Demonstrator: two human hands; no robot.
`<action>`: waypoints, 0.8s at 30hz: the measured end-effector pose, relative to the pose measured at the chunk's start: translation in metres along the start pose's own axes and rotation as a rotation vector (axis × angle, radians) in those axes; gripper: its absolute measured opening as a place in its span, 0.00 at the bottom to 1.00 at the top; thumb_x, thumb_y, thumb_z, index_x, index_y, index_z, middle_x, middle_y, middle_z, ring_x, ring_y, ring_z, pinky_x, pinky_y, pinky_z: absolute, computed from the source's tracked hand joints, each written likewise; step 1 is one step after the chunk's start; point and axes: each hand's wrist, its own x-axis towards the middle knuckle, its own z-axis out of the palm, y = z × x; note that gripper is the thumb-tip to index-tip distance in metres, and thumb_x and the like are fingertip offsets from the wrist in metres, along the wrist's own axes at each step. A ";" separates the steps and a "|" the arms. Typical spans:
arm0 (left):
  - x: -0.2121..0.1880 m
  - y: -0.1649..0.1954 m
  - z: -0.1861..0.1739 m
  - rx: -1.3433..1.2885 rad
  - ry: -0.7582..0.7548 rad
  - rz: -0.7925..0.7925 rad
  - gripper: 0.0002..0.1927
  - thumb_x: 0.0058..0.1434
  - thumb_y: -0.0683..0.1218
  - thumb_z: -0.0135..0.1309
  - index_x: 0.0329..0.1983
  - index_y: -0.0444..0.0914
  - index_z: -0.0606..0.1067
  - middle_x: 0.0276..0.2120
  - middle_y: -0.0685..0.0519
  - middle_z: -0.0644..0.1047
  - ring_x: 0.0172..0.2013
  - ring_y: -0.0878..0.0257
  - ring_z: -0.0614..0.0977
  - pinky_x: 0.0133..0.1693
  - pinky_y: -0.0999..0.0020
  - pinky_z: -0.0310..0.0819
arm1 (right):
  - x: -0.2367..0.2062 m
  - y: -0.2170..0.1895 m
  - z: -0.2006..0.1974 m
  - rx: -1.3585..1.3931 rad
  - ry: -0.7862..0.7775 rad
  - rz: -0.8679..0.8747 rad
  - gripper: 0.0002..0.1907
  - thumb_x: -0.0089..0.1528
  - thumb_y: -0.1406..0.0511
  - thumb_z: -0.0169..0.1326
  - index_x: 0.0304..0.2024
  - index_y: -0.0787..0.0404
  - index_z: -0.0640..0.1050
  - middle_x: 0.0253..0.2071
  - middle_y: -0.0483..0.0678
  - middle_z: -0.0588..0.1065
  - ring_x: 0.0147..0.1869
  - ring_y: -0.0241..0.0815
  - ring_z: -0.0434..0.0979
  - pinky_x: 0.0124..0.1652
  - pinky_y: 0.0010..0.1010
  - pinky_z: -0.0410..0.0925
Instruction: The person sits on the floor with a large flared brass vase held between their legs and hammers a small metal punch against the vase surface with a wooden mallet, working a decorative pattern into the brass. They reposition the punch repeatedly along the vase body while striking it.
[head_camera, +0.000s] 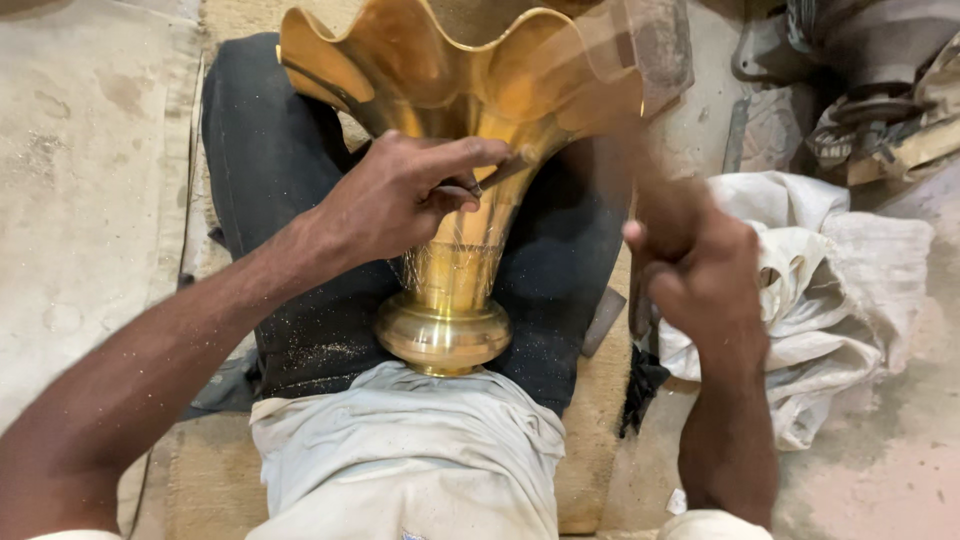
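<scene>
A shiny brass vase (455, 170) with a wavy flared mouth lies between my legs, its round base (443, 335) against my body. My left hand (400, 195) pinches a thin dark chisel (490, 178) and presses its tip on the vase's neck. My right hand (695, 265) is blurred by motion and grips the handle of a hammer (640, 50), whose head shows as a blur above the vase's rim. Fine engraved lines mark the neck below the chisel.
A crumpled white cloth (830, 290) lies to the right of my right hand. Dark metal machine parts (860, 80) stand at the top right. I sit on a tan mat (215, 470) on a dusty concrete floor (80, 200). Metal dust speckles my dark trousers (300, 350).
</scene>
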 end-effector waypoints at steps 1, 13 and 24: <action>-0.001 -0.001 -0.001 -0.020 -0.007 0.010 0.30 0.57 0.28 0.53 0.63 0.37 0.72 0.39 0.43 0.84 0.39 0.58 0.88 0.39 0.66 0.88 | -0.001 -0.002 0.000 0.034 0.028 -0.069 0.14 0.59 0.71 0.61 0.48 0.65 0.76 0.31 0.54 0.79 0.33 0.42 0.81 0.33 0.32 0.72; 0.006 -0.013 -0.009 -0.059 -0.165 0.064 0.31 0.56 0.28 0.54 0.63 0.38 0.72 0.41 0.42 0.84 0.37 0.57 0.88 0.34 0.65 0.87 | -0.022 0.005 0.027 0.004 0.202 -0.039 0.12 0.62 0.71 0.65 0.45 0.65 0.76 0.33 0.53 0.78 0.36 0.44 0.80 0.38 0.36 0.73; -0.016 -0.016 -0.026 -0.267 0.183 -0.228 0.16 0.69 0.33 0.54 0.55 0.44 0.76 0.39 0.47 0.85 0.28 0.59 0.85 0.28 0.66 0.84 | -0.006 0.039 0.057 0.303 0.279 0.095 0.21 0.64 0.68 0.67 0.56 0.64 0.73 0.43 0.51 0.76 0.43 0.45 0.78 0.42 0.36 0.73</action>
